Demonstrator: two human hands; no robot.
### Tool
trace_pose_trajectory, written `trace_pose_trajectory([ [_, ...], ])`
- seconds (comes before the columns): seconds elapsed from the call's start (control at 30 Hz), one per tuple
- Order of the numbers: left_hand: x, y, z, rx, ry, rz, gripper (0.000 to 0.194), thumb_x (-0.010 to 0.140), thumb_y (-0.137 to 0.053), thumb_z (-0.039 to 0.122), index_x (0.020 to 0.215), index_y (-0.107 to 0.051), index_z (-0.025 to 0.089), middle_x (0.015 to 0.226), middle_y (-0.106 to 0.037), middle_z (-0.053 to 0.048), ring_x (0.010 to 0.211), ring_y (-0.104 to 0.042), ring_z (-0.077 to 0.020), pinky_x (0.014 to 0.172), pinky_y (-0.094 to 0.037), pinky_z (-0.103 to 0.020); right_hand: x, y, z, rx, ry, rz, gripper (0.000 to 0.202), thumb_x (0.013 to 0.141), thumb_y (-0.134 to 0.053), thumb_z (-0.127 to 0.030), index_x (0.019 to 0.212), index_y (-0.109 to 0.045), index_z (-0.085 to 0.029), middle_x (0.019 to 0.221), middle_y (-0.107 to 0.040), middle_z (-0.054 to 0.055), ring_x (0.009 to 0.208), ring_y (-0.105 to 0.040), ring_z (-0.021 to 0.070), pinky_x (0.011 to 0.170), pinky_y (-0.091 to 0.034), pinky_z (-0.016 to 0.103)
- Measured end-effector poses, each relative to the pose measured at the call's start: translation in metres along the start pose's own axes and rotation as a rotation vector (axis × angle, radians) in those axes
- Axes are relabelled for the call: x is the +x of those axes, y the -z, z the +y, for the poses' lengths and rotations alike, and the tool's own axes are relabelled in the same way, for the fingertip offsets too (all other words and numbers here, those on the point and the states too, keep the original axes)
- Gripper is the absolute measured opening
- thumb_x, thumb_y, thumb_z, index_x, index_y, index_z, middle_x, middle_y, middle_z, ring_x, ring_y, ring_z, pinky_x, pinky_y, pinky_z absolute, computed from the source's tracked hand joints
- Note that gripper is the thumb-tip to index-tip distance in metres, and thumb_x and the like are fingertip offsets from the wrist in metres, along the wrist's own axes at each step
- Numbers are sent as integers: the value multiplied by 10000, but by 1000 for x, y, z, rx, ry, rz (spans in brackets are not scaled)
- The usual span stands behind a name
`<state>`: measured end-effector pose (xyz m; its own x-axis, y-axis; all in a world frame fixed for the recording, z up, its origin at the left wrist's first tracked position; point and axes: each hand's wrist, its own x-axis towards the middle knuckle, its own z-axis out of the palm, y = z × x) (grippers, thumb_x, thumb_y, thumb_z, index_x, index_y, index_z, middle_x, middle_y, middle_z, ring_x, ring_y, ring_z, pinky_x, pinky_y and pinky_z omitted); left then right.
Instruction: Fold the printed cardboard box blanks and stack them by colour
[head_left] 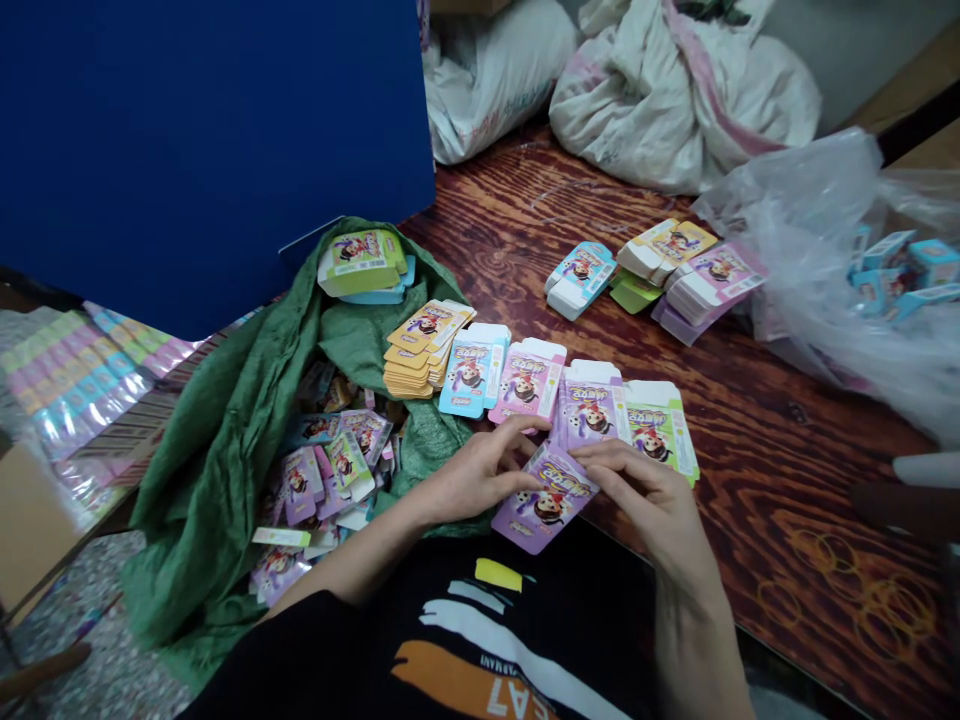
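Your left hand pinches purple box | your right hand pinches its other end | stacks just beyond fingertips

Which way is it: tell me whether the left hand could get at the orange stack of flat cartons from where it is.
Probably yes. The left hand grips the purple carton together with the right hand; the orange stack lies up and to its left on the green cloth, with nothing standing between. It would have to let go first.
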<state>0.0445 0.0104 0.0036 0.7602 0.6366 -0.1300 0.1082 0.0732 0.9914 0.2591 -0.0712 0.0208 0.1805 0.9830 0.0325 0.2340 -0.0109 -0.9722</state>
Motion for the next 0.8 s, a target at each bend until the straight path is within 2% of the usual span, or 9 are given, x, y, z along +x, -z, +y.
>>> trace_pose_trajectory([
  [0.13,0,1,0,-14,-19,8,562,888,-737,253,1407,-522,253,1029,-647,-37,863,-648,-166,766,-529,-284,-8,-7,-1,-81,84,39,102,897,-734,-328,883,-828,-288,909,-795,48,874,-732,230,832,-582,373],
  [0.27,0,3,-1,-1,-66,1,516,909,-718,271,1399,-558,241,1039,-660,-47,887,-641,-171,790,-532,-290,-13,-18,-2,-108,107,60,208,928,-698,-273,1092,-808,-339,1040,-777,38,979,-718,219,851,-583,355],
  [0.47,-5,9,1,132,-96,-44,429,938,-684,241,1364,-629,245,1074,-700,-52,902,-635,-170,816,-512,-282,-14,-22,5,-59,116,3,163,937,-685,-243,1010,-815,-312,982,-770,37,927,-719,204,811,-581,323],
  [0.6,-5,10,1,127,-104,-35,366,951,-679,292,1310,-666,221,1080,-721,-56,901,-643,-171,821,-503,-274,-13,-22,6,-18,98,-14,196,965,-645,-249,1051,-807,-317,1004,-762,34,950,-711,189,833,-568,303],
  [0.73,-5,10,3,96,-59,-69,342,931,-694,301,1254,-672,193,1085,-726,-65,909,-661,-176,795,-513,-261,-13,-26,2,-11,102,-82,173,961,-648,-263,1016,-811,-289,950,-759,41,898,-712,190,787,-566,295],
  [0.8,-13,19,9,101,-24,-65,324,924,-687,291,1232,-671,191,1121,-729,-71,940,-675,-186,800,-527,-264,-14,-24,2,-41,91,-122,180,968,-641,-303,1036,-804,-274,960,-767,51,892,-719,202,774,-571,306],
])
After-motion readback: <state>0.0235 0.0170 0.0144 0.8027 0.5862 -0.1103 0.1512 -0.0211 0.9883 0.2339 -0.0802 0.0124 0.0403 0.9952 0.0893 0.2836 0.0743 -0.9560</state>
